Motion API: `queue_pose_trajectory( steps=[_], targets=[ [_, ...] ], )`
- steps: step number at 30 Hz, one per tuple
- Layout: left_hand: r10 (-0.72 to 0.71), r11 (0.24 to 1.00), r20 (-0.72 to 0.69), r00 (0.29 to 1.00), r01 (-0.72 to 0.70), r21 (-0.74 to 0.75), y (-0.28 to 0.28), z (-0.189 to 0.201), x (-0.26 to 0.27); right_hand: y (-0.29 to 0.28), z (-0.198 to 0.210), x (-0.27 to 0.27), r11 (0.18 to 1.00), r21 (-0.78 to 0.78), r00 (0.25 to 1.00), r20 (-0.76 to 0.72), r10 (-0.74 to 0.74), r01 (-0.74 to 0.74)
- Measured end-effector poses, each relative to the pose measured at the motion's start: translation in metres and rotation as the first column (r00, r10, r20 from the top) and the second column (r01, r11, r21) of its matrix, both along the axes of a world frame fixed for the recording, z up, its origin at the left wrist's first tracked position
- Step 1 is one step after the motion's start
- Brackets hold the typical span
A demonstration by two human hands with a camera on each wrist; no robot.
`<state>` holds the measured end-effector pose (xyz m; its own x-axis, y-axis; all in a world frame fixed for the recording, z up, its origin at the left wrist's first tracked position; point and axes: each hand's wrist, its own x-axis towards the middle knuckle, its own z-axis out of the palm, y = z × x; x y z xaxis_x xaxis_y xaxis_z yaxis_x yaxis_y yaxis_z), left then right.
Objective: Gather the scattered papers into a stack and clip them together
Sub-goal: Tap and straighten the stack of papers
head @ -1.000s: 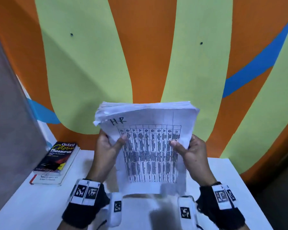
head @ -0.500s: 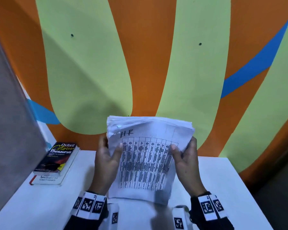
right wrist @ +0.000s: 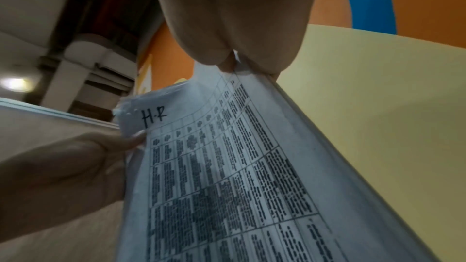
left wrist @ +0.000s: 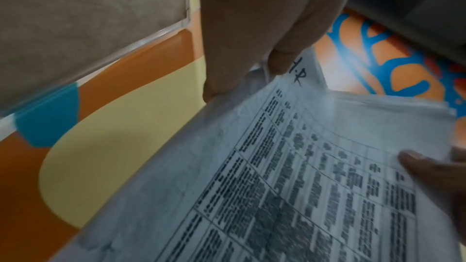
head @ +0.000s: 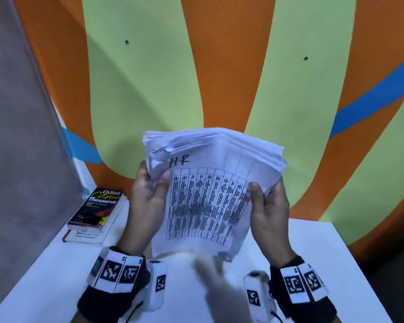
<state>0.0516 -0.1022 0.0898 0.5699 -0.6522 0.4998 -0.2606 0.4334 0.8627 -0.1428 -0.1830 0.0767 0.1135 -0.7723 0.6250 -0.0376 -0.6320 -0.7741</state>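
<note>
A thick stack of white papers (head: 208,206) stands upright above the white table (head: 317,252). Its front sheet carries a printed table and a handwritten "HR". My left hand (head: 155,179) grips the stack's left edge, thumb on the front near the "HR", fingers behind. At the right edge my right hand (head: 265,194) holds it the same way. The stack leans, its right side lower. Its bottom edge is blurred just over the table. The left wrist view shows the papers (left wrist: 302,186) under my left hand (left wrist: 274,63). The right wrist view shows the papers (right wrist: 239,176) beneath my right hand (right wrist: 234,63).
Two stacked books, the Oxford Colour Thesaurus (head: 98,206) on top, lie at the table's back left. A small metal clip-like thing (head: 85,228) sits at their front edge. A grey panel (head: 21,136) stands to the left, a painted wall (head: 219,66) behind. The table ends at the right.
The stack dropped toward the table half a second ago and has come up again, now leaning to the right. Both hands kept their hold on its side edges.
</note>
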Motion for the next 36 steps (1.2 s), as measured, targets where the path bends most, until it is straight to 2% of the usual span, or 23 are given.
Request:
queue_pose_trajectory(
  steps=[2,5,8,13,15,18,19,21,23,26,28,32,34,36],
  targets=[
    [0.031,1.000,0.045,0.999,-0.031,-0.007,0.004,-0.001,-0.005,0.009,0.001,0.007,0.999,-0.033,0.999,-0.031,0.030,-0.031],
    [0.095,0.992,0.054,0.994,-0.100,0.083,0.008,-0.023,-0.015,0.014,-0.021,0.014,0.989,0.091,0.993,-0.025,0.117,-0.114],
    [0.148,0.982,0.043,0.988,-0.152,0.112,0.007,-0.042,-0.015,0.012,-0.040,0.017,0.984,0.161,0.995,-0.050,0.091,-0.082],
    [0.183,0.974,0.039,0.982,-0.186,0.129,0.001,-0.040,-0.002,-0.006,-0.040,0.021,0.980,0.195,0.999,-0.019,0.049,-0.044],
    [0.110,0.983,-0.048,0.993,-0.102,0.155,0.000,-0.039,0.007,-0.012,-0.039,0.021,0.980,0.194,0.999,-0.020,0.038,-0.034],
    [-0.111,0.976,-0.240,0.964,0.151,0.156,0.008,-0.035,0.023,-0.011,-0.037,0.020,0.985,0.170,1.000,0.003,0.016,-0.017],
    [-0.161,0.964,-0.255,0.953,0.208,0.167,0.012,-0.032,0.027,-0.010,-0.036,0.021,0.986,0.165,1.000,0.015,0.017,-0.019],
    [-0.194,0.956,-0.182,0.964,0.227,0.184,0.023,-0.025,0.033,-0.009,-0.033,0.024,0.985,0.164,0.999,0.038,0.038,-0.044],
    [-0.150,0.970,-0.070,0.986,0.160,0.182,0.036,-0.022,0.037,-0.007,-0.030,0.032,0.981,0.172,0.995,0.056,0.085,-0.094],
    [0.003,0.993,0.029,1.000,-0.006,0.116,0.061,-0.024,0.043,-0.004,-0.029,0.051,0.955,0.209,0.978,0.055,0.201,-0.208],
    [0.116,0.991,0.035,0.993,-0.118,0.060,0.081,-0.021,0.046,0.002,-0.029,0.068,0.933,0.222,0.958,0.021,0.287,-0.284],
    [0.365,0.926,0.026,0.931,-0.366,0.095,0.120,-0.017,0.063,0.015,-0.030,0.118,0.839,0.294,0.880,0.020,0.474,-0.458],
    [0.426,0.899,0.020,0.905,-0.425,0.106,0.137,-0.016,0.071,0.022,-0.029,0.142,0.790,0.310,0.834,0.018,0.552,-0.530],
    [0.486,0.868,0.025,0.874,-0.486,0.102,0.154,-0.009,0.077,0.026,-0.032,0.169,0.757,0.321,0.788,-0.052,0.614,-0.569]
  ],
)
